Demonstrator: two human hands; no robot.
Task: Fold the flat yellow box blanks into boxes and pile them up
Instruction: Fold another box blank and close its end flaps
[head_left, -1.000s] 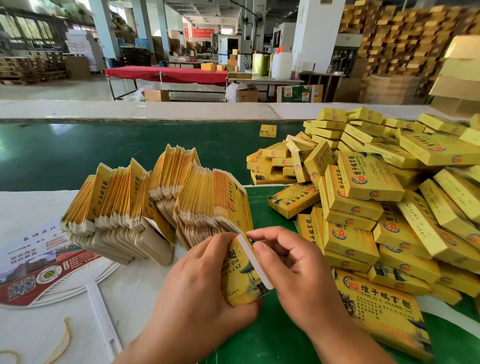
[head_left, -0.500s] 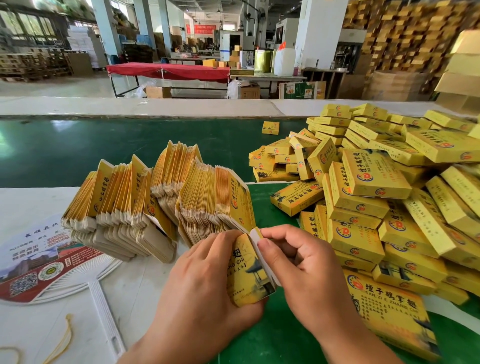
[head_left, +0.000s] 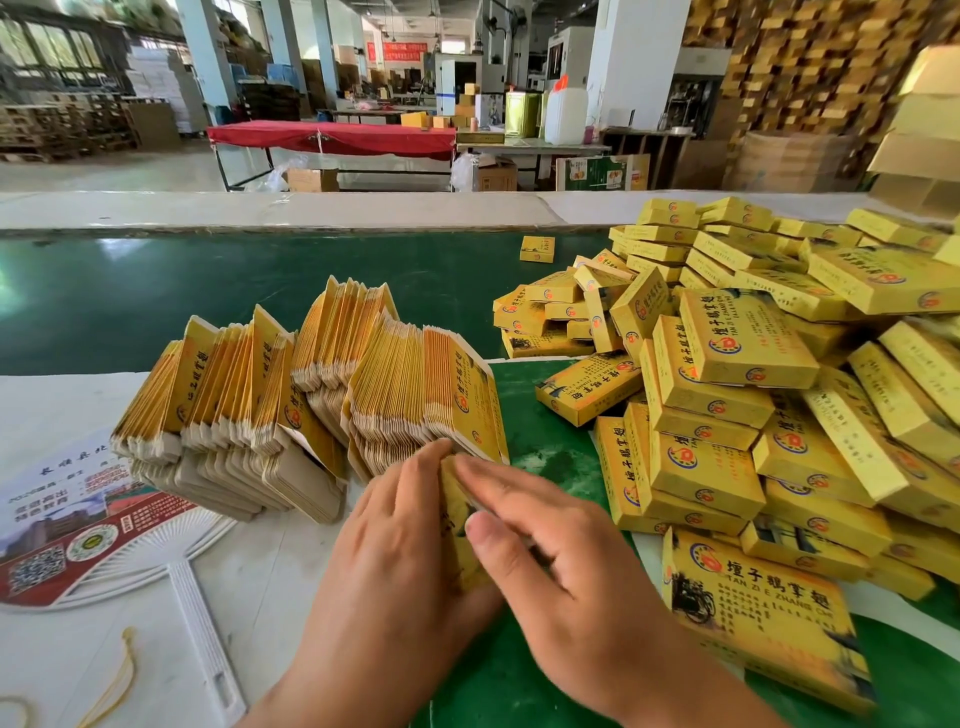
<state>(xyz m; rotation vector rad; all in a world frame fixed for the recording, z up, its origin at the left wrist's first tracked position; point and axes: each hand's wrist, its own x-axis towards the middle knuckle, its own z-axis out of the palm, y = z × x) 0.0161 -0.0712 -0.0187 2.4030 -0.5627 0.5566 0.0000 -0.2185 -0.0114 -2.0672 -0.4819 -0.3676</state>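
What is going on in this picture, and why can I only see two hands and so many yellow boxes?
There is no machine here. A person wears a camera on their head, so you look down at their own two hands and never see the rest of them.

The left hand and the right hand have one yellow box blank between them, a flat piece of card that gets folded into a box. It is blurry, so the exact grip is hard to see.

Just behind the hands stand the flat blanks, packed together like cards and waiting their turn. On the right is the pile of folded boxes. On the left lies a paper fan with a white handle. All this rests on a table with a green mat.
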